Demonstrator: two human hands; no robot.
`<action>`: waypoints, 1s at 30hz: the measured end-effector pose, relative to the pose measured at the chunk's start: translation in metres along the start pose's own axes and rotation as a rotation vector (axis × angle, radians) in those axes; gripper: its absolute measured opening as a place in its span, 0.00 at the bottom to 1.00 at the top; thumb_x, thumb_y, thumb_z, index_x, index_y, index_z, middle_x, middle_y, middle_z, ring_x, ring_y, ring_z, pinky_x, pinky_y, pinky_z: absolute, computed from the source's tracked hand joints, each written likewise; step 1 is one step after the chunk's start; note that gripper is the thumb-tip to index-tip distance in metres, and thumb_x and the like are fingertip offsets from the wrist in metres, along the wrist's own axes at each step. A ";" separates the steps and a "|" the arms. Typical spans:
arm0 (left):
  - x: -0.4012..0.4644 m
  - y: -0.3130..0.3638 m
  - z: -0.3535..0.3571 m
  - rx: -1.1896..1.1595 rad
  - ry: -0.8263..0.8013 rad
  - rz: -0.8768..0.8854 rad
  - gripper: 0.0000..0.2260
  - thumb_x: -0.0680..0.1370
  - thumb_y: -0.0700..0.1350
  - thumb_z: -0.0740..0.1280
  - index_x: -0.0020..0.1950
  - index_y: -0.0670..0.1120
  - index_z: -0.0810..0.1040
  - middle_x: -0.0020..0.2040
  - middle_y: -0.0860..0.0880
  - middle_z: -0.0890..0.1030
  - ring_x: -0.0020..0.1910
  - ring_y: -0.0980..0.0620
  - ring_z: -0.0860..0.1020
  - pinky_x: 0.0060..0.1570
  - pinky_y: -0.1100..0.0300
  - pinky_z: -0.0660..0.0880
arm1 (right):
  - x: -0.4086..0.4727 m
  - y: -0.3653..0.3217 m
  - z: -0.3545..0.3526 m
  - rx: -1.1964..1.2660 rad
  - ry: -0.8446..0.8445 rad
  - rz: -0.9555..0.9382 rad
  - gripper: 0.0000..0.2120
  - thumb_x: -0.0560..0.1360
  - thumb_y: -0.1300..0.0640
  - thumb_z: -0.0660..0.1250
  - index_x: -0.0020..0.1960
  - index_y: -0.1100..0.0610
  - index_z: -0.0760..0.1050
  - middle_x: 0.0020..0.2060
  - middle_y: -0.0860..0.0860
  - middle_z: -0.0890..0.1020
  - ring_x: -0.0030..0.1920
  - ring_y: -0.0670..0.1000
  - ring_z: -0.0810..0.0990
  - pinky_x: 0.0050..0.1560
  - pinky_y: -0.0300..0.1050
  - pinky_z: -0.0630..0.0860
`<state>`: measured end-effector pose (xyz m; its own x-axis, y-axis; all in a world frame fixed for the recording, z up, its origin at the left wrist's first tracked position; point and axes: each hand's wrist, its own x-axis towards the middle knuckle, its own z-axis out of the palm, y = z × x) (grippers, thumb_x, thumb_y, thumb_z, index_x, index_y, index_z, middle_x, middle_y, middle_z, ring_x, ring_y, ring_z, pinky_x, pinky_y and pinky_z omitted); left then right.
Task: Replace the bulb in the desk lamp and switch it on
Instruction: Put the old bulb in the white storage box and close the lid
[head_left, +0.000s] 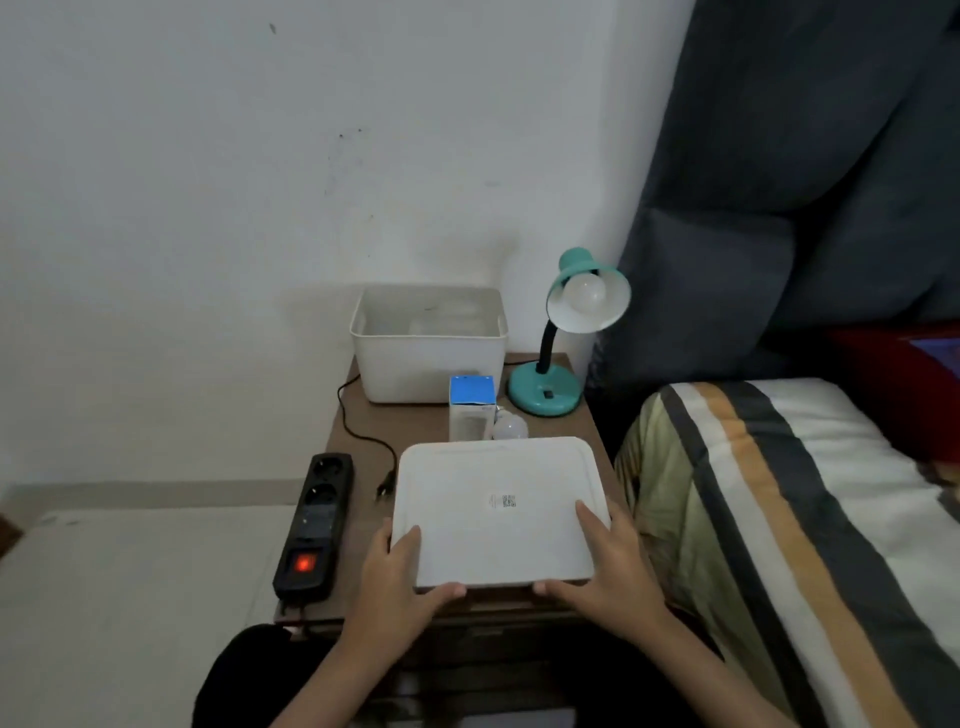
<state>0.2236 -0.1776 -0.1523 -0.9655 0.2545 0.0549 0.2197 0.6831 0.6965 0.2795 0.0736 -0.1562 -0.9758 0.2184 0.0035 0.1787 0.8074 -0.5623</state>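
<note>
both hands, left hand (402, 566) and right hand (605, 558), grip the white lid (493, 512) with curled fingers, so the desk lamp (569, 332) stands beyond, nearer the right (unplugged, seemingly).

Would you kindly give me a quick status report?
Both hands gripping white lid. Lamp unlit, bulb fitted; spare bulb behind lid. Plug loose.
</note>
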 end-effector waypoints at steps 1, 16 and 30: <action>-0.005 0.000 0.007 0.017 -0.023 -0.013 0.29 0.65 0.57 0.75 0.59 0.44 0.71 0.62 0.46 0.69 0.55 0.53 0.67 0.48 0.63 0.68 | -0.005 0.007 0.002 -0.009 -0.013 0.015 0.63 0.50 0.18 0.56 0.75 0.53 0.50 0.73 0.57 0.51 0.73 0.57 0.51 0.71 0.47 0.56; -0.014 -0.007 0.042 0.085 -0.105 -0.031 0.31 0.68 0.57 0.73 0.63 0.43 0.70 0.65 0.44 0.67 0.63 0.46 0.66 0.58 0.56 0.70 | -0.007 0.035 0.012 -0.137 -0.160 0.155 0.62 0.48 0.20 0.61 0.73 0.53 0.55 0.71 0.59 0.57 0.71 0.59 0.55 0.70 0.51 0.59; 0.097 -0.003 -0.008 -0.002 0.156 0.031 0.35 0.70 0.55 0.72 0.71 0.42 0.63 0.76 0.43 0.57 0.74 0.47 0.57 0.69 0.54 0.59 | 0.098 -0.025 0.010 0.090 0.078 -0.014 0.25 0.71 0.51 0.70 0.66 0.54 0.70 0.59 0.53 0.73 0.61 0.54 0.70 0.55 0.41 0.67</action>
<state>0.1277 -0.1609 -0.1432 -0.9684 0.1657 0.1866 0.2493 0.6755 0.6940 0.1778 0.0693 -0.1505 -0.9648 0.2525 0.0741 0.1500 0.7591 -0.6334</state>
